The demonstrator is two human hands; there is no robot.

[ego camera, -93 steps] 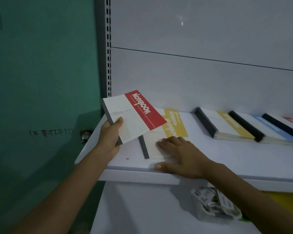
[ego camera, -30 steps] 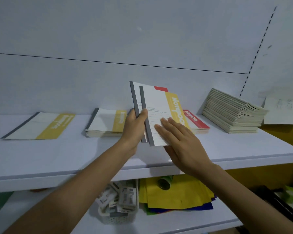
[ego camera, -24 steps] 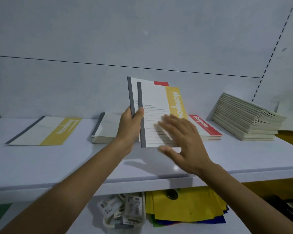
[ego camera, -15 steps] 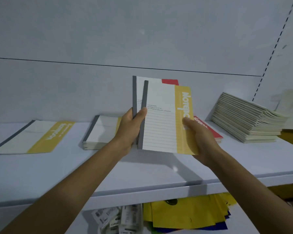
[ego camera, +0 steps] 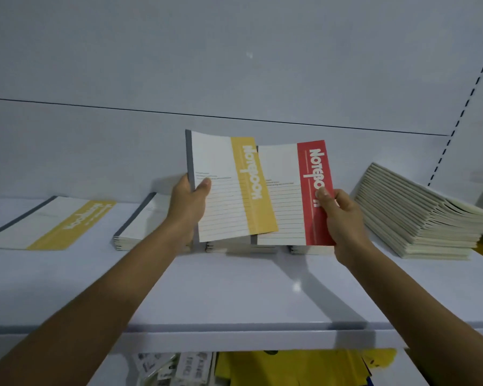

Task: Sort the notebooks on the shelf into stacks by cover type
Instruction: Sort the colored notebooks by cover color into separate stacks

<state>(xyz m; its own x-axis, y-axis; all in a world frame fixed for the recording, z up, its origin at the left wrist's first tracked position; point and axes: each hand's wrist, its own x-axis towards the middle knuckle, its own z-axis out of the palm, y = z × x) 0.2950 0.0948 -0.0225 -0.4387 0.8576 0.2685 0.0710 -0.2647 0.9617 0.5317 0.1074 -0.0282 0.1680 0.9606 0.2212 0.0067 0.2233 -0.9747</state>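
Notebooks, two of them, are held upright above the shelf [ego camera: 234, 291] in the head view, the yellow-banded notebook [ego camera: 229, 188] overlapping the red-banded notebook [ego camera: 283, 207]; both look thin, light and floppy, so I judge the stiffer spine or a side edge the best hold. The left grip [ego camera: 190, 203] is closed round the yellow one's grey spine, thumb on the cover, while the right grip [ego camera: 343, 218] pinches the red band's outer edge.

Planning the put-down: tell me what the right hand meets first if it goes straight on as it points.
Likely the low stack lying just beyond the right hand and its red notebook; if the hand clears it, the white back panel. Depth is unclear.
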